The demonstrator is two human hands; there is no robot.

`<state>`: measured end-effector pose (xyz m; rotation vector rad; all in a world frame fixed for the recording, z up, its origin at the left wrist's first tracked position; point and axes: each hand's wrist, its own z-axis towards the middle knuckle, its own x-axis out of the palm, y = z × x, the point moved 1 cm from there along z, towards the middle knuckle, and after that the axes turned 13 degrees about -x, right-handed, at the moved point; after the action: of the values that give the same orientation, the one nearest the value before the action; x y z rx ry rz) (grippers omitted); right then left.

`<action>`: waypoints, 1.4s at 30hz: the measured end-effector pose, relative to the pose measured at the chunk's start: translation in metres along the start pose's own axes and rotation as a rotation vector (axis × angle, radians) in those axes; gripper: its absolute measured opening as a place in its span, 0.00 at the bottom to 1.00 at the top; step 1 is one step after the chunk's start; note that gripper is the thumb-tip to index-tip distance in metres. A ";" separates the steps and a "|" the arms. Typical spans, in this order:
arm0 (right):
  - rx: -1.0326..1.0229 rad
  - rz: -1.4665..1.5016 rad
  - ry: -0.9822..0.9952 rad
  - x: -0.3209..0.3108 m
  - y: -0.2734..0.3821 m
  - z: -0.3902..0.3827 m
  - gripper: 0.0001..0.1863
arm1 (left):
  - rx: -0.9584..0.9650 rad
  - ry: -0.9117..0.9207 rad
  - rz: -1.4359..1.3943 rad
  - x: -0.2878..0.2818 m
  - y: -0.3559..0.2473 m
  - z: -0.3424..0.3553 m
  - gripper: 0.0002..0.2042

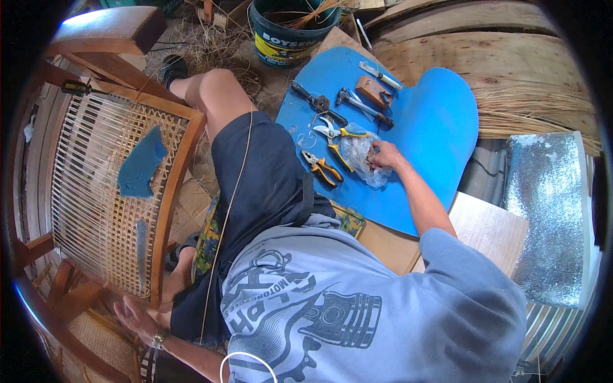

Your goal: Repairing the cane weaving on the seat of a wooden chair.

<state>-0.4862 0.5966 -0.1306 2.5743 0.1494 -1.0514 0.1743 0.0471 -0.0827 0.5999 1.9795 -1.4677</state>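
Cane panel (128, 214) sat at left while right hand (386, 156) dipped into bag (355, 153)

The panel, set in a wooden frame (186, 159), was at the person's left, latticed on its right part and strung with parallel strands on the rest. A blue scrap (140, 167) and a narrow blade (141, 252) lay on it. The left hand (138, 322) was just beside the frame's lower corner, fingers spread; whether they touched it, I could not tell. The right hand's fingers were bent into the clear bag's mouth; what they pinched, if anything, I could not tell. Shears (333, 132), pliers (317, 166) and a hammer (367, 108) lay near the bag on a blue mat (431, 137).
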 end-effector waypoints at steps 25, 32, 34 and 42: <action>-0.298 -0.455 -0.371 0.007 -0.007 -0.009 0.18 | -0.047 0.070 0.156 -0.003 -0.038 -0.031 0.32; -0.498 -0.317 -0.150 -0.006 -0.026 0.015 0.14 | -0.182 -0.097 -0.231 0.003 -0.038 -0.046 0.29; -0.182 0.070 0.053 -0.012 -0.022 0.016 0.09 | -0.141 -0.177 -0.250 0.006 -0.032 -0.037 0.28; 0.138 0.108 0.361 -0.027 0.031 0.002 0.07 | -0.104 -0.262 -0.306 0.005 -0.029 -0.011 0.27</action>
<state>-0.5001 0.5678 -0.1039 2.8405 0.0263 -0.5697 0.1497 0.0497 -0.0636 0.0540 1.9826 -1.5178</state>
